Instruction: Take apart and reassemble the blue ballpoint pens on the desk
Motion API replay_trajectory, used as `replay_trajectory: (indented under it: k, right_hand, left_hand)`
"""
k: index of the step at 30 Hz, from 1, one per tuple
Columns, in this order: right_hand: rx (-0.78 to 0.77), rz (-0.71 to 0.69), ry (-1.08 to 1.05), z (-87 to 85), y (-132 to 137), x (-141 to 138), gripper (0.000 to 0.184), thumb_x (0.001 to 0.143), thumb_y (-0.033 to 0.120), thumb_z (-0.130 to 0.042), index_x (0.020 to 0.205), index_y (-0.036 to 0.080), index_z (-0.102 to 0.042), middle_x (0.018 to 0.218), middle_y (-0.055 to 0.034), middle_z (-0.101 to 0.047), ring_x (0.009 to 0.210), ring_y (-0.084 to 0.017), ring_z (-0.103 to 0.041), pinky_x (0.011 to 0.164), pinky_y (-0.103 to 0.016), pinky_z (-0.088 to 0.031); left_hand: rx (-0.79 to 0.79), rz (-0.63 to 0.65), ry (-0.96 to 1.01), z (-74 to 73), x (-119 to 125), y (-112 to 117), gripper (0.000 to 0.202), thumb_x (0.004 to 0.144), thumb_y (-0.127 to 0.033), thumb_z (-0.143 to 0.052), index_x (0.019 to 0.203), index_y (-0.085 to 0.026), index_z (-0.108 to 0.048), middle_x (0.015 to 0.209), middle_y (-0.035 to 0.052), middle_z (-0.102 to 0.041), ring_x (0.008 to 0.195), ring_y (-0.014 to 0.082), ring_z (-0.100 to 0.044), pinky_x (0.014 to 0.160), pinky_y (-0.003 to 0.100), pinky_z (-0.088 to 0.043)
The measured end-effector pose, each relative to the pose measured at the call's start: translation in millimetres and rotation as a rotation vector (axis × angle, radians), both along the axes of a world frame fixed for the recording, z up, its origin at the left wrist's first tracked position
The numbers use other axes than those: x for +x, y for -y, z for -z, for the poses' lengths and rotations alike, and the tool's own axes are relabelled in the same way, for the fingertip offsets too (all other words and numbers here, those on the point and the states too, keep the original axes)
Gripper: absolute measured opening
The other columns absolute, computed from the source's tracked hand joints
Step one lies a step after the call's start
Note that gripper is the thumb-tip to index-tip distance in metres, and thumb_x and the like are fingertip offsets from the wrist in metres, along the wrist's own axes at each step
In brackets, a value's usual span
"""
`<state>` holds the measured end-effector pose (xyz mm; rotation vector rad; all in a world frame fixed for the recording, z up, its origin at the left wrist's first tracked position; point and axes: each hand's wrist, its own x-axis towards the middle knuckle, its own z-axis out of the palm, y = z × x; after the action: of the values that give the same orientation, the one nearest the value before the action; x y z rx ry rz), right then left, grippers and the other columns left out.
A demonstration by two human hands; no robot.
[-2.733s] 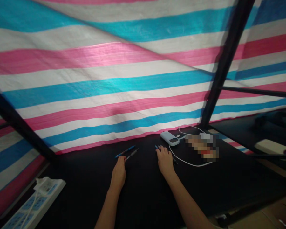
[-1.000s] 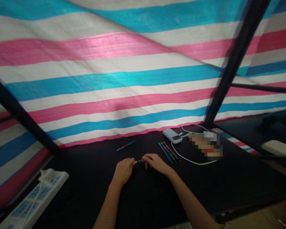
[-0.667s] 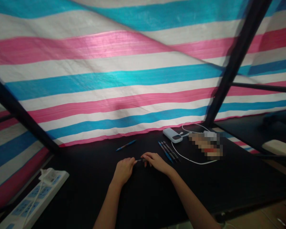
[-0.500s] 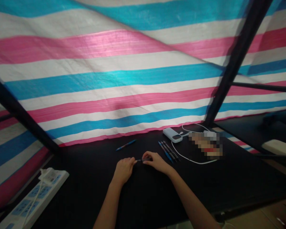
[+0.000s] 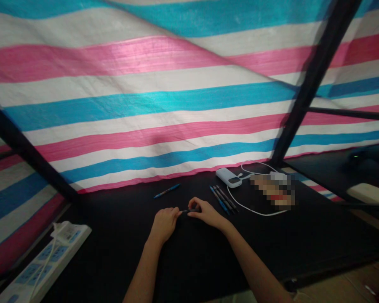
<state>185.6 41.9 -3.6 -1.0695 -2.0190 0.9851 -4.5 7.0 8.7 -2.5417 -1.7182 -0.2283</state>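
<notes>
Between my two hands, low over the black tabletop (image 5: 120,248), is a thin dark pen (image 5: 185,211). My left hand (image 5: 166,222) is closed around one end of it. The fingertips of my right hand (image 5: 205,212) pinch its other end, and the part inside the fingers is mostly hidden. Beyond my hands a blue pen (image 5: 166,191) lies alone at a slant. To the right of my right hand several pens (image 5: 224,200), blue and dark ones, lie side by side.
A white power bank (image 5: 228,177) with a white cable (image 5: 255,213) sits at the back right, beside a blurred-out patch. At the left stands a white power strip (image 5: 72,248) with a plug in it. Striped sheeting (image 5: 164,134) and black metal posts (image 5: 298,109) enclose the table.
The fingers of my right hand have shifted slightly on the pen. My left hand stays in place, and the things on the table have not moved.
</notes>
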Motion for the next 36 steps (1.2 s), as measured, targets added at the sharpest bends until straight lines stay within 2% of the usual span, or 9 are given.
replay_trajectory:
  k: [4, 7, 10, 15, 19, 26, 36]
  right_hand:
    - [-0.105, -0.068, -0.04, 1.8, -0.1, -2.0, 0.02, 0.081, 0.031, -0.049, 0.096, 0.019, -0.055, 0.075, -0.0007, -0.062, 0.065, -0.012, -0.055, 0.059, -0.023, -0.041]
    - [-0.001, -0.065, 0.015, 1.5, -0.3, -1.3, 0.016, 0.076, 0.025, -0.054, 0.091, 0.02, -0.06, 0.08, -0.0014, -0.062, 0.073, -0.014, -0.056, 0.067, -0.025, -0.042]
    - [0.104, -0.034, 0.043, -0.5, 0.3, 0.0, 0.022, 0.072, 0.021, -0.058, 0.094, 0.022, -0.061, 0.091, -0.0021, -0.06, 0.084, -0.015, -0.054, 0.074, -0.026, -0.04]
    - [0.062, -0.056, 0.065, -3.4, 1.4, -0.1, 0.021, 0.079, 0.029, -0.051, 0.094, 0.022, -0.063, 0.091, -0.0019, -0.063, 0.085, -0.016, -0.056, 0.075, -0.027, -0.041]
    - [0.102, 0.037, 0.161, -4.5, -0.5, 2.3, 0.018, 0.079, 0.028, -0.051, 0.086, 0.022, -0.065, 0.088, -0.002, -0.064, 0.084, -0.018, -0.056, 0.076, -0.028, -0.04]
    - [0.183, 0.218, 0.175, -8.6, -7.5, 15.0, 0.015, 0.078, 0.023, -0.05, 0.085, 0.023, -0.063, 0.088, -0.0008, -0.062, 0.084, -0.017, -0.055, 0.077, -0.029, -0.038]
    - [0.218, 0.125, 0.154, -9.7, -3.5, 9.2, 0.016, 0.079, 0.022, -0.05, 0.085, 0.022, -0.066, 0.085, -0.0017, -0.062, 0.082, -0.016, -0.055, 0.075, -0.027, -0.038]
  left_hand:
    - [-0.012, 0.008, -0.01, 0.7, 0.3, 0.0, 0.028, 0.09, -0.03, -0.024, 0.08, -0.021, -0.048, 0.076, -0.0003, -0.059, 0.071, 0.0136, -0.054, 0.062, 0.024, -0.032]
    - [-0.021, 0.014, -0.017, 0.6, 0.3, -0.5, 0.029, 0.09, -0.032, -0.023, 0.08, -0.021, -0.048, 0.076, -0.0001, -0.059, 0.07, 0.0136, -0.055, 0.061, 0.024, -0.032]
    - [-0.024, 0.007, 0.003, -0.6, 0.0, -0.6, 0.03, 0.09, -0.032, -0.022, 0.08, -0.021, -0.048, 0.077, -0.0003, -0.059, 0.071, 0.0133, -0.055, 0.061, 0.024, -0.032]
    - [-0.047, -0.023, 0.008, -3.5, 0.7, 0.8, 0.03, 0.09, -0.032, -0.022, 0.082, -0.021, -0.049, 0.079, -0.0003, -0.06, 0.073, 0.013, -0.055, 0.063, 0.024, -0.033]
    - [-0.071, -0.064, 0.007, -6.4, 0.0, 1.2, 0.03, 0.09, -0.032, -0.022, 0.083, -0.021, -0.049, 0.081, 0.0001, -0.06, 0.075, 0.0131, -0.056, 0.064, 0.023, -0.034]
    - [-0.058, -0.197, 0.053, -12.2, -4.9, 1.0, 0.031, 0.091, -0.032, -0.02, 0.083, -0.022, -0.048, 0.081, -0.0007, -0.06, 0.076, 0.0117, -0.056, 0.062, 0.022, -0.034]
    - [-0.058, -0.104, 0.115, -9.5, -4.1, 2.5, 0.029, 0.091, -0.031, -0.021, 0.08, -0.022, -0.047, 0.079, -0.0021, -0.059, 0.074, 0.0107, -0.055, 0.062, 0.021, -0.033]
